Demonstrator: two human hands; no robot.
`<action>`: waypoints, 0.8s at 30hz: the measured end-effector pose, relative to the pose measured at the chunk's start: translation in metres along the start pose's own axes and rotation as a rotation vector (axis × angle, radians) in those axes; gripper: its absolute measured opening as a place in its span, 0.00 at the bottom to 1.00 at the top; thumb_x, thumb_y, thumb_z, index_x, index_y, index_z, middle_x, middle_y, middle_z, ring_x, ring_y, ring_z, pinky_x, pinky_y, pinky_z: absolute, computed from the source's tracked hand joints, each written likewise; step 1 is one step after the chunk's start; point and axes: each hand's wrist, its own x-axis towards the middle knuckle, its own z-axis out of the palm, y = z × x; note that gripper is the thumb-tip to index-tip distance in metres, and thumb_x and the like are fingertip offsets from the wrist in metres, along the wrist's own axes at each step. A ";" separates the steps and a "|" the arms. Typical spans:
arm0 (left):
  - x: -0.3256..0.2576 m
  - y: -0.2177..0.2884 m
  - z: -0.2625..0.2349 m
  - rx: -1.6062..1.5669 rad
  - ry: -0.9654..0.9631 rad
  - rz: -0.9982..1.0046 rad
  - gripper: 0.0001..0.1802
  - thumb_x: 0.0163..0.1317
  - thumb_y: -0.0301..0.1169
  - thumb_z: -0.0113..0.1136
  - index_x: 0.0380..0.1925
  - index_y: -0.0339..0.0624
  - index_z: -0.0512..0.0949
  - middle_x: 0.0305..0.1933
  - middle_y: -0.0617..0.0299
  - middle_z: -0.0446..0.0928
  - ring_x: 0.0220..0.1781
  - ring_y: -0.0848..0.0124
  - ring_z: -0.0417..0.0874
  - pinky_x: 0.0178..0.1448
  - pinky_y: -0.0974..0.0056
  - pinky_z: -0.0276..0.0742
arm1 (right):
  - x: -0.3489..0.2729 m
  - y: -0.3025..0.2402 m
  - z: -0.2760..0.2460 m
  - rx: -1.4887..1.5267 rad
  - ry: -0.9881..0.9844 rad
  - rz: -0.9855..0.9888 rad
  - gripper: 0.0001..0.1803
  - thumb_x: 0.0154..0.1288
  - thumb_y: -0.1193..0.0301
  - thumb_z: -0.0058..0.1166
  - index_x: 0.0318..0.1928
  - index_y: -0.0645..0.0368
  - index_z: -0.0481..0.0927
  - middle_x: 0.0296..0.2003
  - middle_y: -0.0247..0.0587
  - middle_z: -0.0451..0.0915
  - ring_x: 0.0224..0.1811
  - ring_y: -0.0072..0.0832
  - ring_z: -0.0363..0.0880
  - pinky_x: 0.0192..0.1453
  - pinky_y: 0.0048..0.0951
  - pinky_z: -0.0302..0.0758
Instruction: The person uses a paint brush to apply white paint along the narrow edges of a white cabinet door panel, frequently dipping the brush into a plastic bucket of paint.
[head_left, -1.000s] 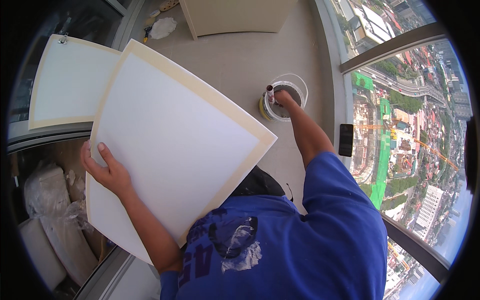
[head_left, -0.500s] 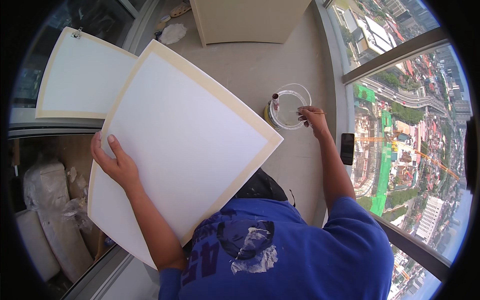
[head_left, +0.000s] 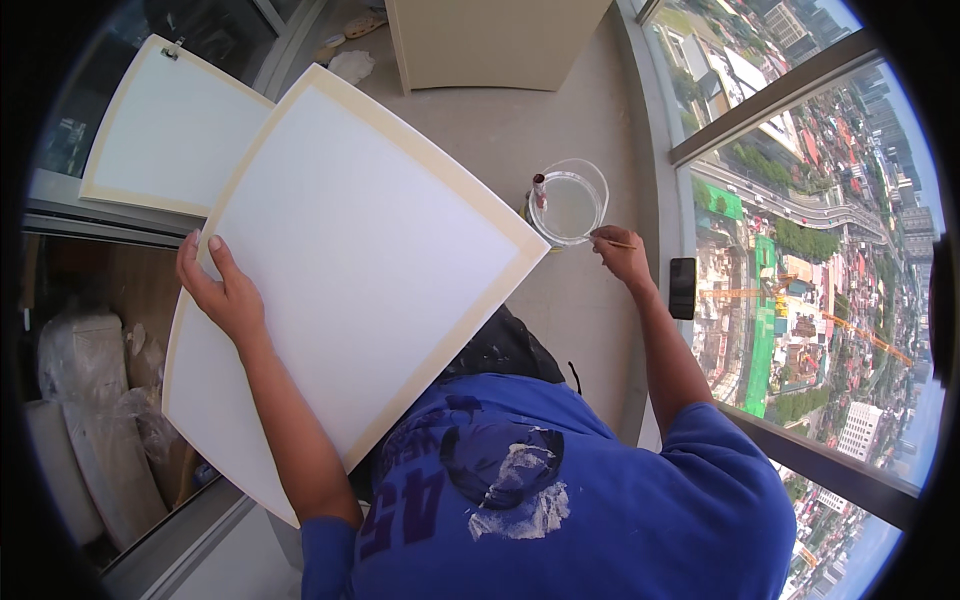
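A large white board (head_left: 350, 250) with tan masking tape round its border leans across my lap. My left hand (head_left: 224, 293) grips its left edge, thumb on the face and fingers around the side. At the right, my right hand (head_left: 621, 254) pinches a thin wooden-handled paintbrush (head_left: 620, 243). The brush tip is at the near right rim of a round bucket (head_left: 555, 240) on the floor, which holds a pale liquid that looks like white paint. A dark-ended, paint-smeared cylindrical thing (head_left: 540, 192) stands against the bucket's left inside wall.
A second taped white board (head_left: 165, 135) with a metal clip leans behind at the left. A phone (head_left: 682, 288) rests on the window ledge at the right. A beige cabinet (head_left: 490, 45) stands ahead, with sandals (head_left: 365, 24) near it. Plastic-wrapped items (head_left: 85, 370) lie at the lower left.
My right hand has drawn back from over the bucket to its near right rim, bringing the brush along. The left hand keeps its hold on the board. The whole view has shifted slightly.
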 end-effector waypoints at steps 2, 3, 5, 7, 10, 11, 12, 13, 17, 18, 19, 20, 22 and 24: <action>0.000 -0.005 -0.006 -0.004 0.031 0.006 0.19 0.80 0.38 0.58 0.61 0.35 0.78 0.66 0.50 0.75 0.70 0.56 0.75 0.74 0.53 0.70 | 0.004 0.010 0.012 0.244 0.050 0.017 0.16 0.67 0.67 0.60 0.48 0.65 0.90 0.36 0.44 0.90 0.36 0.26 0.91 0.39 0.29 0.86; -0.001 -0.003 -0.005 -0.028 0.041 -0.009 0.20 0.80 0.38 0.59 0.61 0.35 0.78 0.65 0.50 0.76 0.70 0.55 0.75 0.74 0.52 0.70 | 0.010 0.016 0.020 0.371 0.071 0.021 0.16 0.68 0.68 0.59 0.49 0.67 0.89 0.35 0.43 0.90 0.35 0.25 0.90 0.37 0.27 0.85; -0.001 0.007 -0.002 -0.034 0.040 0.007 0.20 0.79 0.39 0.59 0.60 0.34 0.77 0.65 0.49 0.76 0.69 0.54 0.75 0.74 0.52 0.70 | 0.010 0.039 0.029 0.463 0.048 0.045 0.15 0.70 0.69 0.58 0.48 0.68 0.87 0.35 0.41 0.89 0.34 0.25 0.89 0.34 0.26 0.84; -0.001 0.006 -0.004 -0.033 0.036 0.030 0.20 0.80 0.39 0.58 0.60 0.34 0.77 0.66 0.48 0.75 0.69 0.53 0.75 0.74 0.52 0.69 | -0.002 0.033 0.031 0.639 0.076 0.061 0.14 0.72 0.69 0.56 0.46 0.68 0.87 0.34 0.43 0.88 0.32 0.27 0.88 0.32 0.28 0.84; 0.002 0.012 -0.021 -0.071 -0.006 -0.011 0.23 0.80 0.42 0.56 0.63 0.34 0.74 0.69 0.48 0.72 0.71 0.51 0.74 0.75 0.50 0.69 | -0.007 -0.003 0.018 0.983 0.082 0.040 0.13 0.74 0.69 0.55 0.49 0.66 0.85 0.38 0.46 0.88 0.36 0.29 0.87 0.35 0.28 0.84; 0.002 0.014 -0.022 -0.067 -0.004 -0.010 0.23 0.80 0.41 0.56 0.63 0.34 0.74 0.69 0.48 0.72 0.71 0.51 0.73 0.75 0.50 0.68 | -0.010 -0.024 0.012 1.069 0.075 0.027 0.13 0.75 0.68 0.55 0.50 0.66 0.85 0.39 0.46 0.88 0.37 0.29 0.87 0.36 0.28 0.84; 0.002 0.016 -0.025 -0.060 -0.006 -0.005 0.22 0.80 0.41 0.56 0.63 0.34 0.74 0.70 0.48 0.72 0.71 0.51 0.73 0.75 0.50 0.68 | -0.013 -0.044 0.008 1.160 0.067 0.018 0.13 0.76 0.68 0.56 0.50 0.66 0.85 0.40 0.47 0.88 0.38 0.30 0.87 0.38 0.28 0.85; 0.002 0.020 -0.026 -0.054 -0.011 0.005 0.22 0.80 0.40 0.55 0.63 0.35 0.74 0.70 0.48 0.71 0.71 0.51 0.73 0.75 0.49 0.68 | -0.013 -0.068 0.002 1.188 0.011 -0.047 0.13 0.76 0.70 0.56 0.51 0.66 0.84 0.41 0.47 0.88 0.39 0.29 0.87 0.38 0.28 0.85; 0.000 0.032 -0.029 -0.045 -0.001 0.023 0.23 0.80 0.39 0.55 0.64 0.32 0.73 0.70 0.46 0.71 0.72 0.51 0.73 0.76 0.48 0.68 | 0.006 -0.166 -0.013 1.182 -0.119 -0.310 0.09 0.76 0.75 0.58 0.51 0.67 0.84 0.42 0.48 0.88 0.39 0.29 0.86 0.39 0.29 0.84; -0.001 0.032 -0.026 -0.040 -0.014 0.019 0.23 0.80 0.39 0.55 0.64 0.32 0.73 0.71 0.46 0.71 0.72 0.50 0.73 0.76 0.48 0.67 | 0.014 -0.187 -0.014 1.155 -0.138 -0.378 0.09 0.75 0.77 0.59 0.51 0.68 0.84 0.41 0.47 0.88 0.38 0.28 0.86 0.39 0.29 0.84; -0.002 0.029 -0.023 -0.033 -0.025 0.013 0.23 0.80 0.39 0.55 0.64 0.31 0.73 0.71 0.45 0.70 0.72 0.50 0.73 0.76 0.48 0.67 | 0.021 -0.211 -0.015 1.152 -0.160 -0.417 0.08 0.75 0.78 0.59 0.50 0.68 0.84 0.40 0.47 0.88 0.38 0.28 0.86 0.38 0.29 0.84; -0.001 0.025 -0.020 -0.022 -0.037 0.008 0.23 0.80 0.38 0.55 0.64 0.31 0.73 0.71 0.44 0.70 0.72 0.50 0.72 0.76 0.47 0.67 | 0.027 -0.233 -0.014 1.151 -0.184 -0.455 0.08 0.74 0.78 0.60 0.50 0.68 0.84 0.40 0.47 0.87 0.38 0.28 0.86 0.38 0.28 0.83; 0.001 0.022 -0.018 0.011 -0.040 0.013 0.23 0.80 0.38 0.55 0.64 0.30 0.73 0.72 0.44 0.69 0.73 0.49 0.72 0.76 0.47 0.66 | 0.037 -0.273 -0.008 1.140 -0.229 -0.539 0.07 0.74 0.77 0.60 0.49 0.67 0.85 0.37 0.44 0.87 0.36 0.26 0.85 0.36 0.27 0.81; -0.001 0.021 -0.018 0.047 -0.055 -0.024 0.23 0.79 0.35 0.55 0.65 0.30 0.72 0.72 0.43 0.69 0.73 0.48 0.71 0.77 0.46 0.65 | 0.044 -0.306 -0.001 1.110 -0.269 -0.584 0.08 0.75 0.76 0.59 0.49 0.66 0.84 0.38 0.45 0.87 0.35 0.26 0.85 0.35 0.27 0.80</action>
